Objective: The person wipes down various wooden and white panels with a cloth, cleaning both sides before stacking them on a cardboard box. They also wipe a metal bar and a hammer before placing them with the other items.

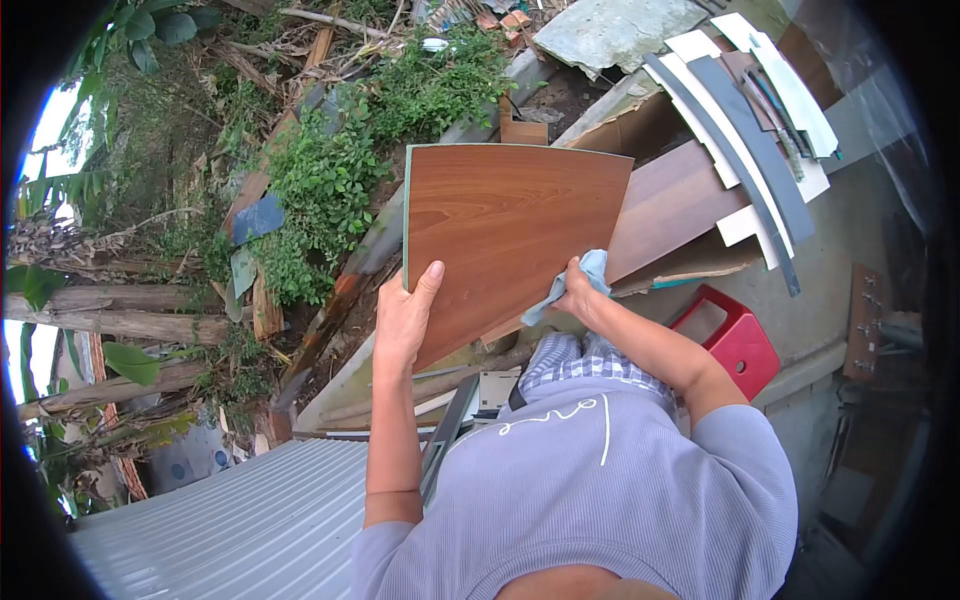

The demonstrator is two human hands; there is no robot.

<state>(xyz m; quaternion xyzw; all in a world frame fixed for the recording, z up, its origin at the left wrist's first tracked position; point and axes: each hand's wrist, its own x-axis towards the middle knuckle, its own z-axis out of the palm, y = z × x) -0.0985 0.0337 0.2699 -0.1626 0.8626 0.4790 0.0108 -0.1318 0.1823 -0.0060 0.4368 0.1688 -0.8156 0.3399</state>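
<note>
A reddish-brown wood-grain board (510, 230) with a pale green edge is held up in front of me. My left hand (405, 310) grips its left edge, the thumb lying on the face and the fingers hidden behind. At the board's lower right edge, my right hand (575, 290) is closed on a light blue cloth (592, 268), part of which hangs below the fingers. The cloth lies close against the board; whether the hand also grips the board is hard to tell.
Long planks and white and grey strips (735, 140) are stacked at the upper right. A red plastic stool (745, 350) stands right of my legs. Corrugated metal sheeting (240, 520) lies at the lower left. Green plants (320, 195) and logs fill the left side.
</note>
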